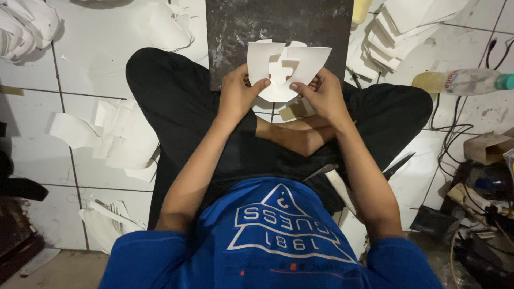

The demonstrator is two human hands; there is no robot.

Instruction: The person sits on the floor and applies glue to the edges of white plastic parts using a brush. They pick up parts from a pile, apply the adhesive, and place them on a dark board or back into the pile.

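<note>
Holding a white cut-out piece (284, 69) up over the crossed legs, both hands are closed on it: left hand (238, 93) pinches the lower left edge with thumb on top, right hand (321, 93) pinches the lower right edge the same way. The piece sits above the near end of a dark slab (235, 27) on the tiled floor (85, 75), and its two upper flaps splay apart.

Risk, my judgement: the sheet looks thin and is held only at its bottom edge, so a hard squeeze or uneven pull could crease or tear it at the narrow neck between the flaps. A slip of one thumb would let it drop among the loose white offcuts (115, 139) by the left knee and get mixed in.

Pose: both forearms reach forward from the lap, wrists bent slightly inward, elbows wide. A pair of scissors (326, 171) lies against the right thigh, untouched. A plastic bottle (460, 81) lies well to the right.
</note>
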